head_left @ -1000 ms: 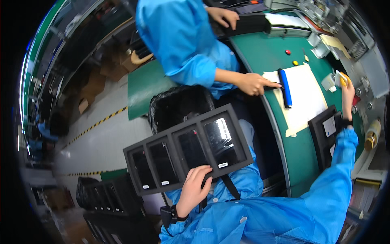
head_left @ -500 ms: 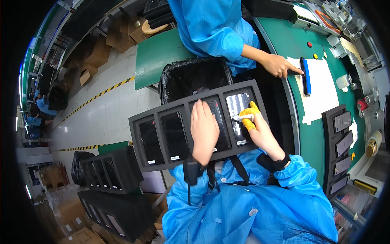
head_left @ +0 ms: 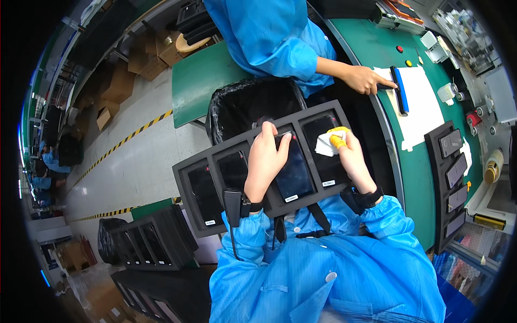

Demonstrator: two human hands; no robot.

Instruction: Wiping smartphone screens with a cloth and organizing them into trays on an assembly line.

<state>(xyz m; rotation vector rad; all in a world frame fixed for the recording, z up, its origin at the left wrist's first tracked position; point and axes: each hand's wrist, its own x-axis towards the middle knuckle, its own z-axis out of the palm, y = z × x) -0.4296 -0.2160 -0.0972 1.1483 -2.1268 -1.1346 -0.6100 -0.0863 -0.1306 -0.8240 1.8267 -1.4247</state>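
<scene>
A dark foam tray (head_left: 250, 204) lies across in front of me with several black-screened smartphones in its slots. My left hand (head_left: 265, 164) is closed at the upper left corner of the third smartphone (head_left: 295, 175), fingertips and thumb pinching its top edge. In my right hand (head_left: 349, 152), yellow finger covers (head_left: 338, 140) press on a crumpled white wiping cloth (head_left: 326, 145). This cloth rests over the fourth smartphone (head_left: 321, 168), at the tray's right end, hiding part of its screen. Further left are the first smartphone (head_left: 204, 194) and the second smartphone (head_left: 233, 171), the latter partly behind my left hand.
Beyond the tray stands a black-lined bin (head_left: 221, 110). A co-worker's hand (head_left: 361, 79) reaches to a blue-handled roller (head_left: 399, 91) on the green bench (head_left: 355, 35). Another phone tray (head_left: 435, 161) lies at the right; stacked trays (head_left: 177, 237) stand lower left.
My left hand went from lying flat over the third smartphone to pinching its upper edge. My right hand and the cloth shifted slightly up the fourth smartphone, whose screen now looks darker.
</scene>
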